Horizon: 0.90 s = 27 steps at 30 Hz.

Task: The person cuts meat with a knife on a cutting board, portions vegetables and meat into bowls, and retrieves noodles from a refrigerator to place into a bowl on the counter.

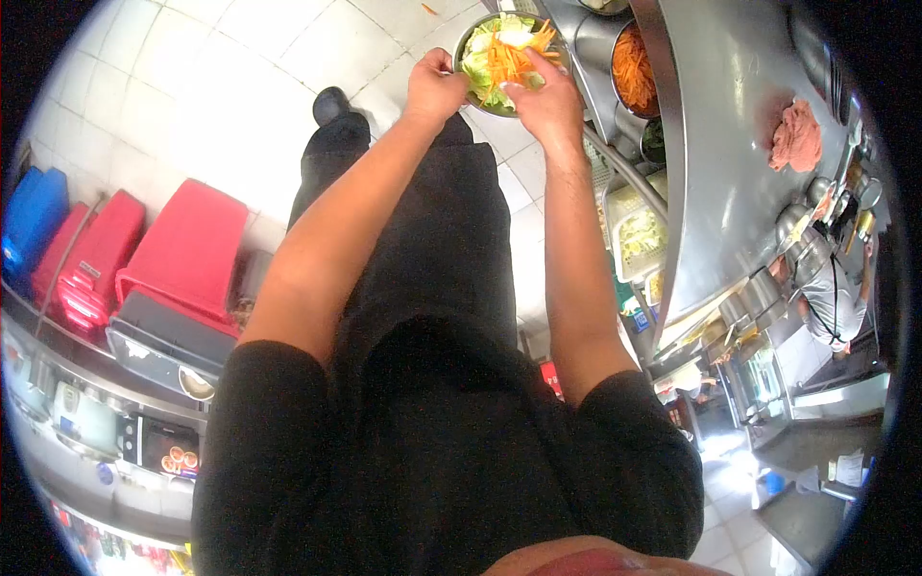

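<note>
A round metal bowl (457, 53) holds chopped pale green lettuce (477, 65) with shredded carrot (509, 55) heaped on top. My left hand (437, 88) is closed on the bowl's left rim. Over the near right side of the bowl is my right hand (551, 106), its index finger and thumb apart, their tips at the shredded carrot. The other fingers of that hand are partly hidden beneath it.
To the right, a container of shredded carrot (634, 69) and a tub of chopped lettuce (642, 236) sit beside a steel counter (715, 206) bearing a pink cloth (795, 137). Red bins (182, 245) stand at left. Another person (831, 298) is at far right.
</note>
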Tool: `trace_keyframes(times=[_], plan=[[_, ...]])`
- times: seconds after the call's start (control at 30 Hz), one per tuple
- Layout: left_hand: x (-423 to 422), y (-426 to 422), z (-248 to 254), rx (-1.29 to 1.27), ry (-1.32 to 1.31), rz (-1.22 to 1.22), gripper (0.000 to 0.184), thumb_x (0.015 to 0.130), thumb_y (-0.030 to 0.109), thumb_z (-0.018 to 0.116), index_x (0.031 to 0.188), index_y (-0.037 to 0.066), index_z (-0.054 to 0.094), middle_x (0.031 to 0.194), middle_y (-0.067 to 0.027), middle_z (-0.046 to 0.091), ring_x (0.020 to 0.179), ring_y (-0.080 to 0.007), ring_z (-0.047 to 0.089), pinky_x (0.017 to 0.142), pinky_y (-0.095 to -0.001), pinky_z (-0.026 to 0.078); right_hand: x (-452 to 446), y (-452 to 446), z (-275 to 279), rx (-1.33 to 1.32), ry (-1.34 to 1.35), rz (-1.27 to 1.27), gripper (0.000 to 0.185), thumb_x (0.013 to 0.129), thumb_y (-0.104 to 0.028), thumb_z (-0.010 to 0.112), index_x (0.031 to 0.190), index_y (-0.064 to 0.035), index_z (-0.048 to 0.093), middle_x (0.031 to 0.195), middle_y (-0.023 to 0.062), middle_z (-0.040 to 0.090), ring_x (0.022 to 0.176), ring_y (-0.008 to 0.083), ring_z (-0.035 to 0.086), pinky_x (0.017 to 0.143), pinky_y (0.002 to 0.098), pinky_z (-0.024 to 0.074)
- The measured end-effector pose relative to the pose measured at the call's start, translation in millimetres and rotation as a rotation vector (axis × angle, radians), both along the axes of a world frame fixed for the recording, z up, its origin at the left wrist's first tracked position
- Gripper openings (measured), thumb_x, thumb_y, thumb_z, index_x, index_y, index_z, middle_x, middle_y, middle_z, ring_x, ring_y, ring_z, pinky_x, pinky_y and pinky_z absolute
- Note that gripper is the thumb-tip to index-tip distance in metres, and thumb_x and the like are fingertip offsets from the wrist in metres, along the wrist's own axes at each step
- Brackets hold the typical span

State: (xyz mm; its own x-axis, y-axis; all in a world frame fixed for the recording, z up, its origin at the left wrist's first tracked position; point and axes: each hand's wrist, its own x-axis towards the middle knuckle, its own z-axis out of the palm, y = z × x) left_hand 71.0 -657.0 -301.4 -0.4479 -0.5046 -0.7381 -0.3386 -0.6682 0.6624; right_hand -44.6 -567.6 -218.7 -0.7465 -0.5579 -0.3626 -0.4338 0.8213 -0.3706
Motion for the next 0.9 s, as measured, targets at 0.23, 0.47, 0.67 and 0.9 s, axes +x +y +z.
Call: trace_keyframes(times=[0.23, 0.47, 0.67, 0.9], plan=[[2.6, -9.2, -2.9, 0.031, 0.043, 0.051, 0.018, 0.071, -0.005, 0.057, 0.072, 0.006, 0.042, 0.064, -0.0044, 0.052, 0.051, -0.0138, 0.055, 0.045, -0.0297, 0.048, -32.2, -2.1, 24.7, -0.245, 0.044, -0.164, 0.021, 0.083, -0.010, 0.064, 0.103, -0.0023, 0.067, 0.083, 0.0112, 0.069, 0.074, 0.0152, 0.063, 0.073, 0.0288, 0.0505], [26.6, -17.7, -19.0, -0.092, -0.036, -0.056, 0.019, 0.070, -0.005, 0.056, 0.072, 0.006, 0.041, 0.066, -0.0049, 0.052, 0.056, -0.0142, 0.056, 0.047, -0.0301, 0.049, -130.3, -39.9, -41.0, -0.166, 0.070, -0.258, 0.039, 0.085, -0.031, 0.058, 0.111, -0.0032, 0.060, 0.110, 0.0213, 0.062, 0.104, 0.0345, 0.059, 0.091, 0.0402, 0.0439], [49.7, -32.5, -13.8, -0.005, -0.058, -0.005, 0.018, 0.073, -0.005, 0.057, 0.074, 0.007, 0.043, 0.068, -0.0053, 0.054, 0.056, -0.0142, 0.056, 0.048, -0.0291, 0.048, -197.8, -83.1, -103.0, 0.111, 0.256, -0.115, 0.070, 0.074, -0.043, 0.066, 0.133, -0.0084, 0.048, 0.131, 0.0239, 0.051, 0.124, 0.0365, 0.048, 0.104, 0.0433, 0.0363], [67.6, -38.6, -28.2, 0.074, -0.056, 0.031, 0.019, 0.074, -0.007, 0.057, 0.076, 0.007, 0.043, 0.067, -0.0057, 0.054, 0.054, -0.0135, 0.057, 0.046, -0.0273, 0.047, -241.9, -83.6, -150.5, 0.271, 0.253, 0.077, 0.065, 0.065, -0.038, 0.070, 0.123, -0.0117, 0.059, 0.120, 0.0221, 0.060, 0.113, 0.0376, 0.057, 0.099, 0.0418, 0.0419]])
